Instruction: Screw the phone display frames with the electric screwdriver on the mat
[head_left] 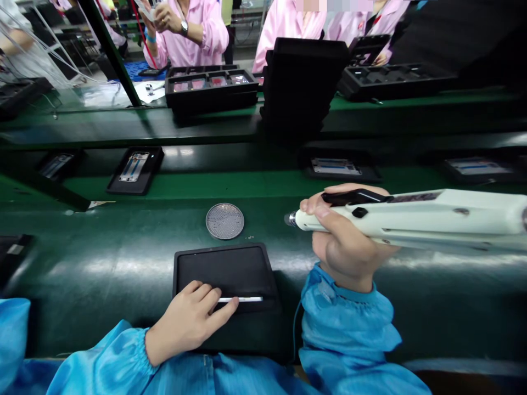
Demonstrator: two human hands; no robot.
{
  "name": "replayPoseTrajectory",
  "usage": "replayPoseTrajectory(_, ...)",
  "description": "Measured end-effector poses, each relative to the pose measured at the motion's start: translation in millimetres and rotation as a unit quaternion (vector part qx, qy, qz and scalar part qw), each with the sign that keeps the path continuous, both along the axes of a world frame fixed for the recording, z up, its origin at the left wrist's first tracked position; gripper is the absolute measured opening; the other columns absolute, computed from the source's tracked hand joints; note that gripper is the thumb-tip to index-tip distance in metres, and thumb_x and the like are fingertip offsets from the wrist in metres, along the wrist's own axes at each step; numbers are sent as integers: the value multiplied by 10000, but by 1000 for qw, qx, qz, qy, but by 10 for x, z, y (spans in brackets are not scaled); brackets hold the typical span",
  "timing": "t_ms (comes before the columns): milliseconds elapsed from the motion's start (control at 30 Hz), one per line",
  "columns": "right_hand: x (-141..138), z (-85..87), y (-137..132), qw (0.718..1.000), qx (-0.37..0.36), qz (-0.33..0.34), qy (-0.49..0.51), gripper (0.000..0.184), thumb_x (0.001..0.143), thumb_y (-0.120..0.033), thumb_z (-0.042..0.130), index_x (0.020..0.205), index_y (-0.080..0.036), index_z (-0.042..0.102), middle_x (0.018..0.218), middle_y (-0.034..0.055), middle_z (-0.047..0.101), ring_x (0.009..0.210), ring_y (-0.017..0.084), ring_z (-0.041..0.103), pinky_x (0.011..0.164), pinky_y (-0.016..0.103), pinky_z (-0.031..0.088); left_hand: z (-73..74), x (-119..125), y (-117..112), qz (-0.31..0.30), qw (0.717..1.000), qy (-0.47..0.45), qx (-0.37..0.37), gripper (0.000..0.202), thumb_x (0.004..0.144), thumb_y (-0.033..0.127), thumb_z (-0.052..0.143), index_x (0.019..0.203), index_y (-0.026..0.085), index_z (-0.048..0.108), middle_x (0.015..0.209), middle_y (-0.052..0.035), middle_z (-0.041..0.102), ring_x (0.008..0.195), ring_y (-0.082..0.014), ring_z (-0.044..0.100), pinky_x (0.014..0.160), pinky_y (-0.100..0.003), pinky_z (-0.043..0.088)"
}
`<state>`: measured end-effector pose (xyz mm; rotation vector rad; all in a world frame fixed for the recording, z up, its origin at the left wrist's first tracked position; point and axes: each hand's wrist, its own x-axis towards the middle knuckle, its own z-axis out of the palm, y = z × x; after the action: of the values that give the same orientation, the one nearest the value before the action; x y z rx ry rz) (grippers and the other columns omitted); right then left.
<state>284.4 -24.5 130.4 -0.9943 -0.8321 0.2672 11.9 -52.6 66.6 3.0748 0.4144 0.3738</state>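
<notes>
Head view, right hand (348,241) with fingers (315,206) closed around a white electric screwdriver (411,219), left hand (187,323) with fingers (201,293) on a white strip (247,299) (gripping or just resting, cannot tell), black pad (224,269) under those fingers, metal mesh disc (224,221) beyond them, green tabletop (102,269) beneath

1. No lettering is legible in this view.
2. Dark plate (408,197) on the white electric screwdriver (448,219): marks too small to read.
3. Blue-striped label (335,166) in a black tray (341,176): blurred.
4. Paper sheet (150,90): print unreadable.
</notes>
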Motion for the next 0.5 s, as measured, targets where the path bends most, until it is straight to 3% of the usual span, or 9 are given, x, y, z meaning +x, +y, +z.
replayPoseTrajectory(200, 20, -28, -2, 999, -17, -19, -28, 159, 695, -176, 692, 849, -193, 656, 673, -23, 603, 593, 152, 596, 640, 394, 532, -9, 9, -2, -2, 1000, 19, -6, 350, 950, 94, 410, 1265, 126, 559, 883, -96, 608, 800, -216, 585, 730, -372, 465)
replayPoseTrajectory(367, 35, -66, 4, 998, -27, -20, -48, 154, 725, -212, 687, 874, -201, 646, 671, -29, 593, 601, 151, 598, 642, 389, 539, 12, 38, -22, 24, 996, 91, 4, 503, 913, 92, 435, 1394, 237, 463, 847, -56, 561, 717, -211, 547, 681, -361, 446)
replayPoseTrajectory(500, 39, -75, 10, 999, -19, -3, -40, 174, 714, -152, 684, 881, -191, 654, 670, -25, 593, 606, 155, 602, 663, 400, 543, 24, 51, -25, 31, 992, 120, 0, 542, 905, 97, 448, 1419, 266, 430, 846, -45, 539, 709, -210, 534, 673, -352, 441)
